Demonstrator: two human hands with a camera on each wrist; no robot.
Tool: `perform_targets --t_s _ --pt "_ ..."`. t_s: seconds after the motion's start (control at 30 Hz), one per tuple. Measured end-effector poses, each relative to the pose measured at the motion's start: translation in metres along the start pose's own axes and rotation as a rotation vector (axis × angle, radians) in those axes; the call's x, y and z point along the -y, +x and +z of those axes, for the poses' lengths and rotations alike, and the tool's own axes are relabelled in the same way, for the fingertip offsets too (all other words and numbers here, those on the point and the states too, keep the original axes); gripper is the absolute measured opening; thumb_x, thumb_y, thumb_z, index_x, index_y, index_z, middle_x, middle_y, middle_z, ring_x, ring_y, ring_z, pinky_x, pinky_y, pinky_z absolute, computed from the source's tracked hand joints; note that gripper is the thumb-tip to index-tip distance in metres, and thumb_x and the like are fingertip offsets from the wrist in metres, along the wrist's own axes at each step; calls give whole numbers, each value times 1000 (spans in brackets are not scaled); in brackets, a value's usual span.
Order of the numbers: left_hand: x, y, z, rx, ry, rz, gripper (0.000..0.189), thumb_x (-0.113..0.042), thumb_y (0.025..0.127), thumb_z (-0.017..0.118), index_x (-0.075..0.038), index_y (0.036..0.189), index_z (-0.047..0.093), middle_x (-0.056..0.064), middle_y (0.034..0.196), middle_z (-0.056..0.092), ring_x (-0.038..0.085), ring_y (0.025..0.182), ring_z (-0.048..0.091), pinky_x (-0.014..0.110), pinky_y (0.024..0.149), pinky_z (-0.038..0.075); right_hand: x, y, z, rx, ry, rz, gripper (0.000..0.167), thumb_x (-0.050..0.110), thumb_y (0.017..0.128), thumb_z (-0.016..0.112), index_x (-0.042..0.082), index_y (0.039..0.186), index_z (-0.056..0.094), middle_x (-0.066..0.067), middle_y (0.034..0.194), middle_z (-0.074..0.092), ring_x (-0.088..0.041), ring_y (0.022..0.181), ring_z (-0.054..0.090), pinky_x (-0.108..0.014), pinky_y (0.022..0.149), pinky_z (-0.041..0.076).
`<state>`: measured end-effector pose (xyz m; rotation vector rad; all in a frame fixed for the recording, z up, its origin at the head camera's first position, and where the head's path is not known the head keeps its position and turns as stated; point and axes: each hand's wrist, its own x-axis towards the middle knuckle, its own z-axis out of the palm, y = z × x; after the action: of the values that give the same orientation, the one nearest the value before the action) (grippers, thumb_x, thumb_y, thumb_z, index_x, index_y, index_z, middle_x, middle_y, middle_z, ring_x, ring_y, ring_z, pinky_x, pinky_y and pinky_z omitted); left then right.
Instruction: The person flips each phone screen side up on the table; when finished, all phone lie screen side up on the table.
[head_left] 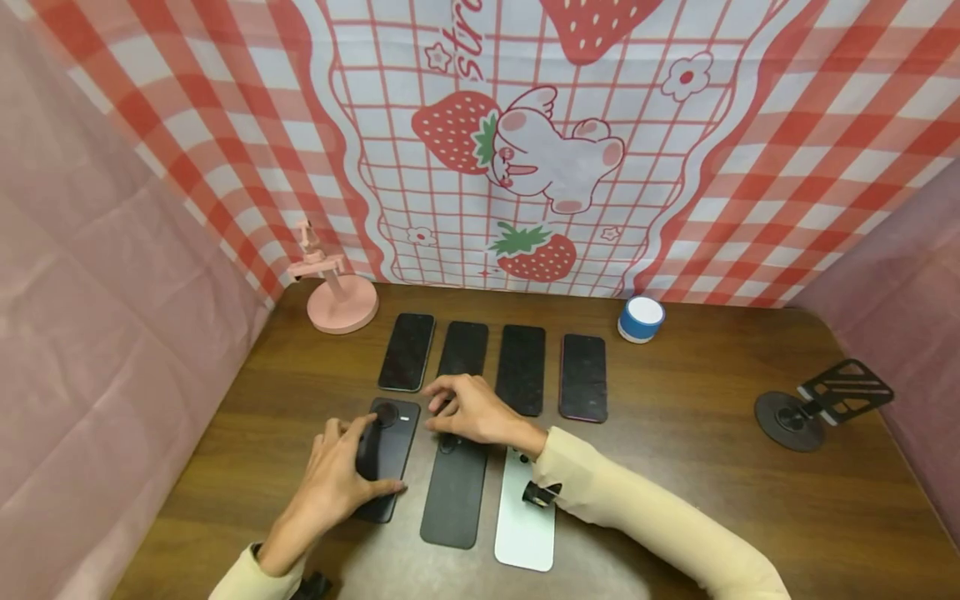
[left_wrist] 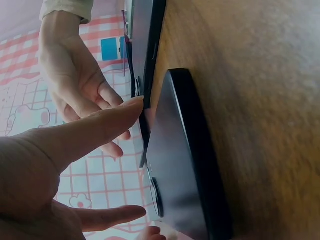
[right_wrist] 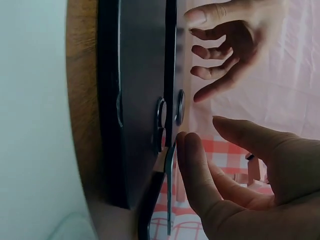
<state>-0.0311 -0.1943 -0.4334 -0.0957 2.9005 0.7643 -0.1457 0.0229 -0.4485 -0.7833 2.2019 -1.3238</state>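
Note:
In the head view, my left hand (head_left: 330, 471) reaches over a dark phone (head_left: 392, 454) lying back up, thumb and fingers spread apart. The left wrist view shows the thumb extended above that phone; whether any fingertip touches it, I cannot tell. My right hand (head_left: 480, 412) hovers over the top end of the middle dark grey phone (head_left: 454, 500), fingers loosely bent with nothing between them. Below the right wrist lies a pale mint phone (head_left: 521, 529), its camera end partly hidden by the sleeve.
Behind stand out a row of dark-screened phones: one at left (head_left: 407, 350), one partly covered (head_left: 463, 346), then two more (head_left: 521, 367) (head_left: 583, 375). A pink stand (head_left: 342, 304), a blue-and-white cylinder (head_left: 641, 320) and a black stand (head_left: 791, 421) sit on the wooden table (head_left: 675, 467).

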Motion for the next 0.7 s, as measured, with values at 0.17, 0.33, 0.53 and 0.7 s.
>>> perform_targets --t_s 0.17,0.33,0.53,0.7 --pt "-1 -5 2 10 39 6 108 -46 64 99 -3 151 50 31 132 47 43 104 49 54 86 45 -1 5 5 -10 -17 22 44 9 91 80 -1 131 67 -16 110 75 -25 93 78 -22 75 61" --pt "0 -12 6 7 82 2 108 -45 65 98 -4 153 49 32 136 46 46 107 50 57 86 49 -1 8 11 -6 -21 27 45 9 90 81 -3 131 67 -17 111 76 -26 93 79 -24 77 61" --pt "-1 -18 12 9 152 1 104 -48 69 96 -5 152 50 34 132 48 45 103 53 56 76 53 2 11 17 -36 -101 38 47 14 87 84 0 129 70 -12 108 79 -23 97 77 -29 87 60" --pt "-3 -21 16 -6 170 12 100 -47 71 94 -6 151 52 34 131 50 45 104 54 56 77 54 2 13 21 -64 -142 58 48 18 85 86 3 128 72 -7 103 80 -21 96 74 -33 91 59"
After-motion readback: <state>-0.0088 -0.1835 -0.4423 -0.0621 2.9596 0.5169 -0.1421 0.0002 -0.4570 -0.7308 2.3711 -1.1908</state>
